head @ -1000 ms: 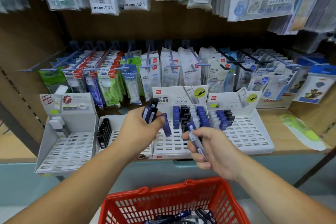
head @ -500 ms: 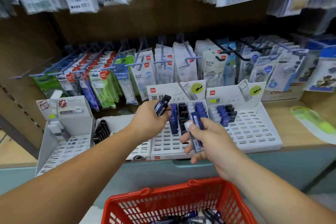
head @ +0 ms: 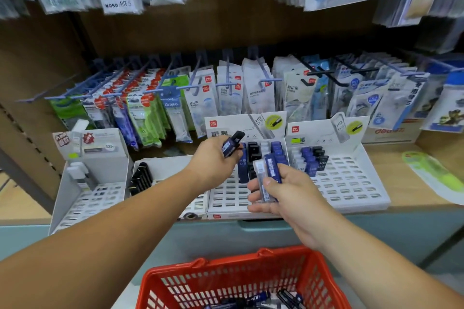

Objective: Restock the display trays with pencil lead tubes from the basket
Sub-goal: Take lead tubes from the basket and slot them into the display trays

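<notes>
Four white slotted plastic display trays [head: 351,183] stand side by side on the wooden shelf [head: 406,195], with hanging packets [head: 253,90] behind them. Plastic pencil lead tubes [head: 310,158] stand at the back of the two right-hand trays. Others lie in the red plastic basket [head: 226,264] below, in front.

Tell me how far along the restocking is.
Done: middle tray and right tray hold tubes in their back rows. In hand: left hand grips a blue tube; right hand holds two tubes. Left: most slots are bare, and more tubes lie in the red basket.
</notes>
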{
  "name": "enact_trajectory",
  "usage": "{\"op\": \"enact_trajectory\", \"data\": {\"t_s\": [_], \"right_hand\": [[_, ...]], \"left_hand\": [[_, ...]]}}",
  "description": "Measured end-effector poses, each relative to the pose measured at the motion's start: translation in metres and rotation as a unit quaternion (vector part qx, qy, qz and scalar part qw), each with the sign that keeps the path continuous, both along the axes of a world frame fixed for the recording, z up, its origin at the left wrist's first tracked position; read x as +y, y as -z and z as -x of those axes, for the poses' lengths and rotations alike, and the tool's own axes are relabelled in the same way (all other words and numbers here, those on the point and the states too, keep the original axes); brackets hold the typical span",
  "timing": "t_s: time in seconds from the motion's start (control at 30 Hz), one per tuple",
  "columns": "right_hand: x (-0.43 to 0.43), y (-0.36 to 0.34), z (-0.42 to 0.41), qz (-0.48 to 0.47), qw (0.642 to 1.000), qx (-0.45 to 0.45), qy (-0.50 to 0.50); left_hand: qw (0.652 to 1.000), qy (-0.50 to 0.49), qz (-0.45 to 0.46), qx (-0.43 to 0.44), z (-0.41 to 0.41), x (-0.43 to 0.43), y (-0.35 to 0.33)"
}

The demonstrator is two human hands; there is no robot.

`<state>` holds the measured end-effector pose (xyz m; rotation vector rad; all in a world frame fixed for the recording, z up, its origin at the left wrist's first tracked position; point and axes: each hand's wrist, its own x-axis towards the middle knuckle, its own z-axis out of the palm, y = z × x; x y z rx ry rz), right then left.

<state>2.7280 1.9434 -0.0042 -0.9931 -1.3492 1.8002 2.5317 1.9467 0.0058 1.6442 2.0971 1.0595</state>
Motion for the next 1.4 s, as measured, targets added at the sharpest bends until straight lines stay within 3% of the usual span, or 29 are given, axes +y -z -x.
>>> {"op": "enact_trajectory", "data": {"t_s": [0.33,0.47,0.53,0.67,0.77,1.2,1.3,1.4], "right_hand": [[0.001,-0.004,-0.008,-0.005,1.0,-0.016,-0.014],[0.0,-0.006,-0.009,-0.005,1.0,-0.009,-0.026],[0.0,-0.006,-0.008,0.003,1.0,-0.003,-0.029],[0.0,-0.004,-0.005,0.011,0.999,-0.001,-0.043],[-0.003,-0.003,-0.005,0.005,0.998,-0.004,-0.058],[-0.002,-0.016,-0.027,0.055,0.995,0.003,-0.083],[-0.003,-0.02,-0.038,0.058,0.994,0.011,-0.089],[0.001,-0.017,-0.047,0.019,0.997,-0.065,-0.045]], "left_hand": [[0.999,0.017,0.033,0.031,0.01,-0.01,0.012],[0.999,-0.017,0.0,0.029,-0.003,-0.011,0.004],[0.999,-0.033,-0.029,-0.021,-0.013,-0.017,-0.002],[0.971,-0.001,-0.019,-0.24,-0.035,-0.039,-0.009],[0.954,-0.006,-0.02,-0.3,-0.034,-0.052,-0.013],[0.922,0.113,0.04,-0.368,-0.047,-0.069,-0.017],[0.929,0.133,0.036,-0.343,-0.054,-0.065,-0.019],[0.942,0.14,0.048,-0.302,-0.064,-0.059,-0.019]]}}
